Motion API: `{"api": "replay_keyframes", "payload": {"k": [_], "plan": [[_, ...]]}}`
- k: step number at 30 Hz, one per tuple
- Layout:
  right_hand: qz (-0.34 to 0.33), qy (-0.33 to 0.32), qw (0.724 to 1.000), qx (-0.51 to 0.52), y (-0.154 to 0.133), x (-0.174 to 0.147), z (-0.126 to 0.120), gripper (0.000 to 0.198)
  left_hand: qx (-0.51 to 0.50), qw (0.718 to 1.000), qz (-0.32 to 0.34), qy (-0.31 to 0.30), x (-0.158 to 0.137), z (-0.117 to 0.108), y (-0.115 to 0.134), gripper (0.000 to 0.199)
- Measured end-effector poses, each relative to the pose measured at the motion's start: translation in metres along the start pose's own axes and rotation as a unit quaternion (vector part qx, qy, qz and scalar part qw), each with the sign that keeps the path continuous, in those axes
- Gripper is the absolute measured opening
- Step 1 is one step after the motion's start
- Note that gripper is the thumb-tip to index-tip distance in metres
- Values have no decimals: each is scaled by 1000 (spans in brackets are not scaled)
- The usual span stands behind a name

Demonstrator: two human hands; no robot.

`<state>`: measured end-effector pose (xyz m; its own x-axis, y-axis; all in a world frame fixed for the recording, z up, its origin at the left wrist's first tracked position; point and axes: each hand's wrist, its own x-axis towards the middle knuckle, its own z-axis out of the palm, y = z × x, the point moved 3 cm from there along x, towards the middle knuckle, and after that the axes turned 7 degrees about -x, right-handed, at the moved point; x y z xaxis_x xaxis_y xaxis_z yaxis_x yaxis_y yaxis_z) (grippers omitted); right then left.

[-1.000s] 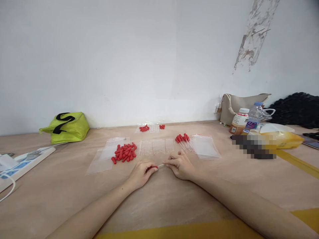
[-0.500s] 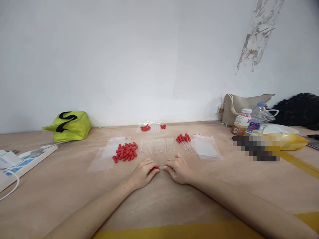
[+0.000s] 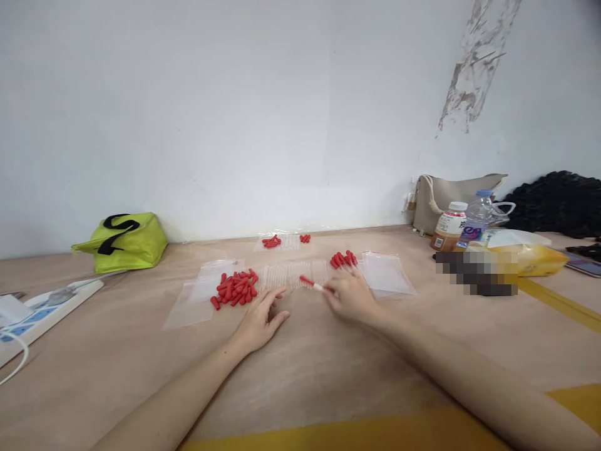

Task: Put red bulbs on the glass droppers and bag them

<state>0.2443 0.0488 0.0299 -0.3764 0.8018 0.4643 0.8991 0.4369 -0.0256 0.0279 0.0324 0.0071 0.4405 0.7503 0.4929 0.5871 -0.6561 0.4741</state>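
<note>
My right hand [image 3: 351, 297] pinches a dropper [image 3: 307, 280] by its clear tube. The red rubber bulb points up and to the left. My left hand [image 3: 259, 321] rests with fingers apart and holds nothing, just right of a pile of loose red rubber bulbs [image 3: 237, 289]. Between and beyond the hands lies a row of clear glass tubes [image 3: 278, 276]. Several droppers with red bulbs [image 3: 343, 259] lie behind my right hand, which partly hides their tubes.
Clear plastic bags [image 3: 188, 305] lie left of the bulbs, and another bag [image 3: 389, 274] lies at right. More bulbs [image 3: 272, 242] sit near the wall. A green bag [image 3: 134, 244] and power strip [image 3: 51, 313] are at left; bottles [image 3: 449, 228] and tissues [image 3: 539, 257] at right.
My left hand has let go of the red bulb and its fingers have opened. My right hand has carried the dropper forward and right, towards the group of droppers.
</note>
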Motion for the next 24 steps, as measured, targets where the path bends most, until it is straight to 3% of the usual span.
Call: {"api": "replay_keyframes", "payload": {"k": [4, 7, 17, 24], "plan": [[244, 0, 970, 14, 54, 24, 12, 31, 5, 999, -5, -32, 1, 3, -3, 21], [312, -2, 950, 1, 73, 33, 24, 26, 6, 999, 4, -47, 2, 4, -1, 16], [330, 7, 943, -35, 80, 27, 43, 20, 0, 999, 8, -45, 2, 4, -2, 16], [274, 11, 960, -51, 64, 33, 38, 23, 5, 999, 4, -51, 3, 3, -1, 16]]}}
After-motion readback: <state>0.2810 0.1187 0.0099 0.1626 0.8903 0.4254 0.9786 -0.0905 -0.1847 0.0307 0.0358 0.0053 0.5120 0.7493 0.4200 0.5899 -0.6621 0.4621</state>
